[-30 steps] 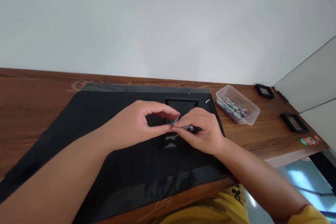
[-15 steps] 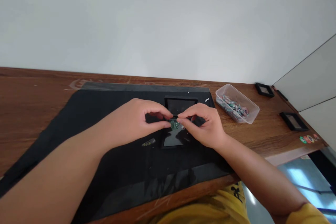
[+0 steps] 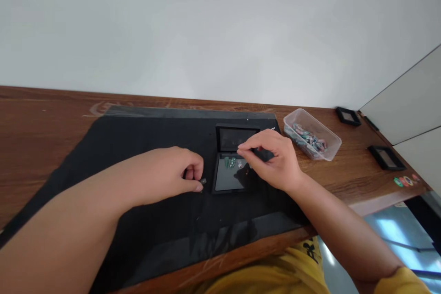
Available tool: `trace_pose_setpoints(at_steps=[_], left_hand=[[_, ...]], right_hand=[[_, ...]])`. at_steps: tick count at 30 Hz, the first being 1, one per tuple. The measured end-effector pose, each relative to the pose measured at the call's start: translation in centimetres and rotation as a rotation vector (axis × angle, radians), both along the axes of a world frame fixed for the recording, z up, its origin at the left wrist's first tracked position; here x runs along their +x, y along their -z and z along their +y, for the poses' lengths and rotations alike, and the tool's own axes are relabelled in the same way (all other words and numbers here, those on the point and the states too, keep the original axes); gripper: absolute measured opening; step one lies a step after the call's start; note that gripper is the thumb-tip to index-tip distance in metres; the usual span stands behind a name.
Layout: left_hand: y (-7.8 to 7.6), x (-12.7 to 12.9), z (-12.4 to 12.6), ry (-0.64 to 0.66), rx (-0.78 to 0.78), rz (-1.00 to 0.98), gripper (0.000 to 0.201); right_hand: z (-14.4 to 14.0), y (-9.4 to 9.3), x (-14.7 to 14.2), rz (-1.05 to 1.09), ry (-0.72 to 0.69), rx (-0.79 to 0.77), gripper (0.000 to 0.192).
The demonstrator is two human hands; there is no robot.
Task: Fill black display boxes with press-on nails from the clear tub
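Yellow shirt fabric [image 3: 275, 280] is showing at the bottom edge, nearest me, then the wooden desk [image 3: 34, 138] edge and the black mat [image 3: 138, 220] I am working over. My left hand [image 3: 165, 177] is resting curled on the mat, thumb and forefinger pinching a small greyish piece [image 3: 203, 181] just left of the open black case [image 3: 230, 165]; what the piece is I cannot tell, too small. My right hand [image 3: 272, 158] is hovering over the right side of the case, fingers bunched with thumb meeting forefinger, but whether anything is pinched there I cannot tell. Small green and pale pieces [image 3: 232, 162] are lying in the case's lower tray, near its hinge, with the lid standing up behind. Risk as I judge it: the grey piece is being held only by fingertips, so a slip could be dropping it onto the dark mat where it is hard to spot; my right hand is hanging close above the loose pieces and could be knocking them out of place, or nudging the light case itself. Farther right, a clear plastic tub [image 3: 312, 134] is holding more coloured pieces on the bare wood. Beyond it two more black cases [image 3: 348, 116] are sitting well apart near the desk's corner, with a few coloured dots [image 3: 405, 180] beside the closer one. White wall [image 3: 220, 32] behind.
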State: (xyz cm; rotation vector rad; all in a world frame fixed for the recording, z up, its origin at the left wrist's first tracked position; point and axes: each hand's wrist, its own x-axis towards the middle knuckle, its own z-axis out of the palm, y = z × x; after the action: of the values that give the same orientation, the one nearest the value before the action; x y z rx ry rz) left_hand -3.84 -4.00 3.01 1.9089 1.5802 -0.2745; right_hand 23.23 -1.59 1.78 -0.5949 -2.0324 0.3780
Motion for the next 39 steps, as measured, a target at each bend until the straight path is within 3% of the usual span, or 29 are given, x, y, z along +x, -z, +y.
trace_pose_setpoints(at_steps=[5, 12, 19, 28, 30, 34, 39], left_hand=[[-0.6, 1.1, -1.1, -0.018, 0.024, 0.085, 0.018], [-0.9, 2.5, -2.9, 0.024, 0.206, 0.094, 0.013], [-1.1, 2.3, -2.7, -0.012, 0.091, 0.081, 0.005], [-1.2, 2.6, -2.9, 0.040, 0.120, 0.082, 0.012], [-1.4, 2.5, -2.9, 0.018, 0.084, 0.066, 0.007], [-1.8, 1.8, -2.5, -0.030, 0.012, 0.045, 0.017], [-1.6, 1.4, -2.1, -0.026, -0.034, 0.068, 0.005]], right_hand=[[0.2, 0.1, 0.1, -0.030, 0.017, 0.001, 0.015], [0.1, -0.1, 0.1, -0.036, -0.053, -0.025, 0.012], [-0.1, -0.3, 0.2, -0.090, -0.073, -0.045, 0.015], [-0.1, -0.3, 0.3, -0.124, -0.088, -0.031, 0.017], [-0.1, -0.2, 0.3, -0.135, -0.087, -0.044, 0.018], [-0.1, -0.3, 0.3, -0.131, -0.104, -0.034, 0.017], [-0.1, -0.3, 0.3, -0.139, -0.126, -0.043, 0.016]])
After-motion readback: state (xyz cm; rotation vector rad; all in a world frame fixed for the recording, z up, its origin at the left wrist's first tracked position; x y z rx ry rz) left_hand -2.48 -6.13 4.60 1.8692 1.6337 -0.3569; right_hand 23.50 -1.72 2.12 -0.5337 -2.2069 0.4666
